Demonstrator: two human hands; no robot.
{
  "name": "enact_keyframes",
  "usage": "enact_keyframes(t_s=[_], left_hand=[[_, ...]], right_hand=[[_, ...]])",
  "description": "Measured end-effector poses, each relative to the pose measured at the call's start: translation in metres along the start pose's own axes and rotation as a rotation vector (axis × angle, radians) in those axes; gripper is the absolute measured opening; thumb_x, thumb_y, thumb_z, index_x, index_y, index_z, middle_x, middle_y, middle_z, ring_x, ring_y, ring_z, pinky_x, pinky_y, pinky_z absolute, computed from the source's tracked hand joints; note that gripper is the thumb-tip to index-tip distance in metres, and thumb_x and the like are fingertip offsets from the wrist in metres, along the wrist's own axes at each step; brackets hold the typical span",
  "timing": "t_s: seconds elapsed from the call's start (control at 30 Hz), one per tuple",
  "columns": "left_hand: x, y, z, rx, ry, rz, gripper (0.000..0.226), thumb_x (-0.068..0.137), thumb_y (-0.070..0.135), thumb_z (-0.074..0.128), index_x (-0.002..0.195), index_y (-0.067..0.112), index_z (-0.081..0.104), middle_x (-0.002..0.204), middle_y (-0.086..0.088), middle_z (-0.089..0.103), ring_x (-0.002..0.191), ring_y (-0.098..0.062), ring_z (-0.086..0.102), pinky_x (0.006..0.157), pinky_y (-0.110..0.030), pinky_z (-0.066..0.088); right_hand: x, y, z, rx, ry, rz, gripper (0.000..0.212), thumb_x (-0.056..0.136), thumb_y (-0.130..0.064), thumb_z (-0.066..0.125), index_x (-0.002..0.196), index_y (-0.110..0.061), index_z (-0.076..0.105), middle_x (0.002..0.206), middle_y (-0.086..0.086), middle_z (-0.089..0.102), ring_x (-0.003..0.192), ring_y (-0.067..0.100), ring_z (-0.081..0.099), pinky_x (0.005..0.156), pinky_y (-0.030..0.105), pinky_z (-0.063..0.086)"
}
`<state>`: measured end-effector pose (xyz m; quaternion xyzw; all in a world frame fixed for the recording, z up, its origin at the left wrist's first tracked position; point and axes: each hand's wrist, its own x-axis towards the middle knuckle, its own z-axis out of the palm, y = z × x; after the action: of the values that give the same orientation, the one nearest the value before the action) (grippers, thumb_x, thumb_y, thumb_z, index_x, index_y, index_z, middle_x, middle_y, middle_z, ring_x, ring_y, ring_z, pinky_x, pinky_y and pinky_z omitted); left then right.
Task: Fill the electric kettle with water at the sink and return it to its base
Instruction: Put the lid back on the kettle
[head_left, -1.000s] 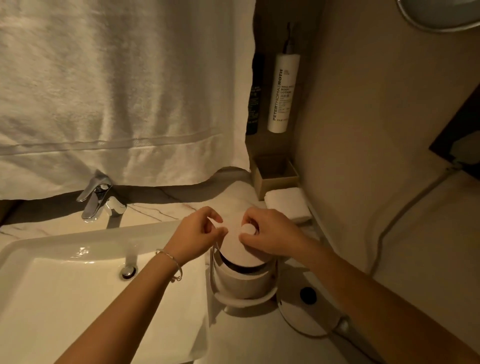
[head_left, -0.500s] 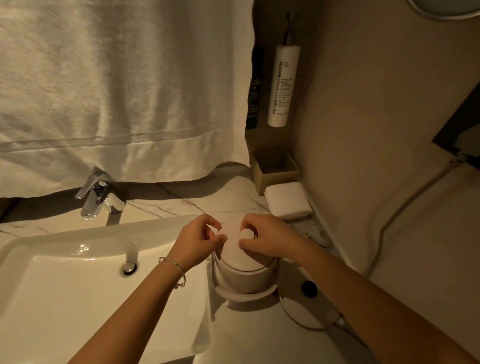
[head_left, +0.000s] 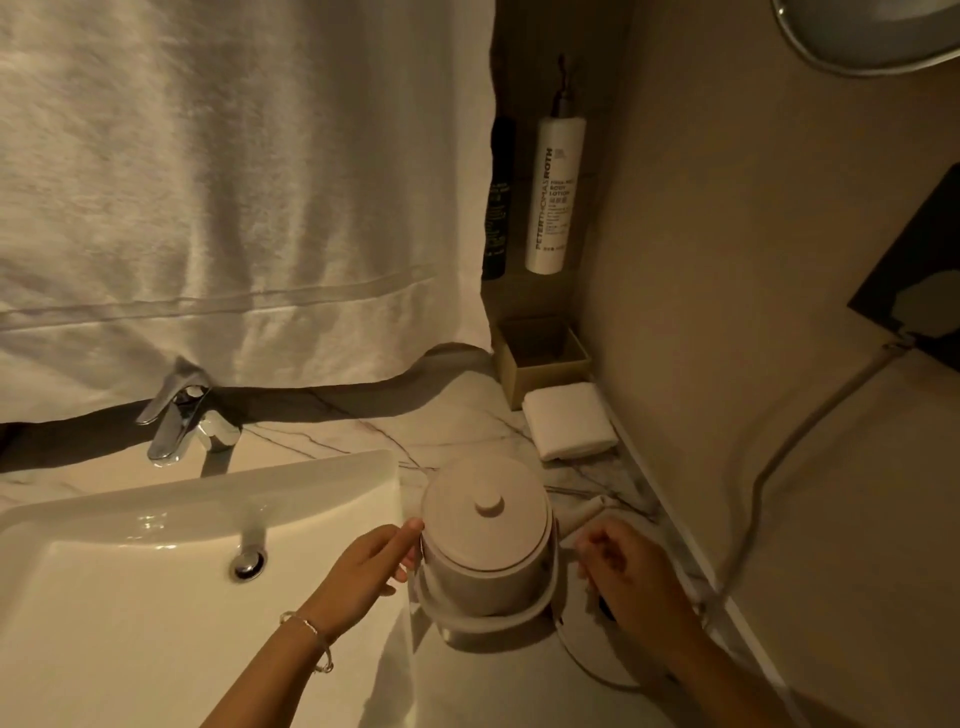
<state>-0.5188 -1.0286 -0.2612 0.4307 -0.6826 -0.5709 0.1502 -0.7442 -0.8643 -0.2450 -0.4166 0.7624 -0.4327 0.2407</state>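
A pale round kettle stands upright on the marble counter just right of the sink, its lid with a small knob in place. My left hand touches the kettle's left side, thumb at the lid's rim and fingers curled against the body. To the kettle's right, my right hand hovers with loosely bent fingers and nothing in it. This hand covers most of the round base. The chrome faucet stands behind the sink, with no water running.
A large white towel hangs over the back of the counter. In the corner are a white lotion bottle, a dark bottle, a small open box and a folded cloth. A cord runs along the right wall.
Both hands have come off the lid. The left slid down to the kettle's left side and the right drew back to the right, over the base.
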Motion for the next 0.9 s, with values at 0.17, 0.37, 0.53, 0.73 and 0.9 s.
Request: enact_keyframes(t_s=[0.17,0.37,0.53,0.73,0.9], left_hand=[[-0.009,-0.004,0.008,-0.044,-0.096,-0.069,0.052,0.076,0.065,0.033,0.065,0.016,0.049,0.058,0.003,0.054,0.064,-0.011,0.062,0.066,-0.026,0.050],[-0.018,-0.003,0.013,-0.103,-0.092,-0.055,0.048,0.078,0.059,0.042,0.067,0.013,0.048,0.060,-0.002,0.053,0.062,-0.013,0.061,0.065,-0.025,0.050],[-0.031,0.006,0.013,-0.177,-0.061,0.027,0.049,0.070,0.048,0.061,0.098,0.012,0.043,0.057,-0.001,0.059,0.055,-0.012,0.054,0.059,-0.022,0.047],[-0.038,0.029,0.000,-0.176,-0.074,0.212,0.051,0.073,0.045,0.067,0.109,0.021,0.040,0.059,-0.003,0.059,0.063,-0.010,0.059,0.061,-0.018,0.047],[-0.017,0.058,-0.012,0.119,0.076,0.371,0.036,0.074,0.053,0.053,0.098,0.027,0.053,0.059,0.000,0.064,0.055,-0.006,0.058,0.059,-0.018,0.049]], right_hand=[[-0.019,0.030,0.023,-0.074,-0.130,0.151,0.010,0.092,-0.024,0.050,0.086,-0.018,0.044,0.076,0.007,0.065,0.068,0.017,0.059,0.067,0.033,0.046],[-0.020,0.028,0.038,0.189,-0.204,0.255,0.015,0.091,-0.022,0.054,0.084,-0.014,0.044,0.065,0.001,0.063,0.056,0.007,0.058,0.059,0.024,0.045],[-0.020,0.015,0.035,0.398,-0.141,0.220,0.018,0.087,-0.012,0.059,0.087,-0.007,0.042,0.063,0.007,0.067,0.054,0.016,0.063,0.052,0.023,0.049],[-0.006,-0.026,0.010,0.436,-0.129,0.091,0.025,0.082,-0.027,0.064,0.103,-0.025,0.051,0.068,0.006,0.071,0.058,0.018,0.066,0.055,0.024,0.052],[0.023,-0.052,0.001,0.222,-0.103,-0.029,0.021,0.084,-0.029,0.062,0.104,-0.031,0.053,0.068,0.001,0.070,0.060,0.007,0.064,0.056,0.019,0.052]])
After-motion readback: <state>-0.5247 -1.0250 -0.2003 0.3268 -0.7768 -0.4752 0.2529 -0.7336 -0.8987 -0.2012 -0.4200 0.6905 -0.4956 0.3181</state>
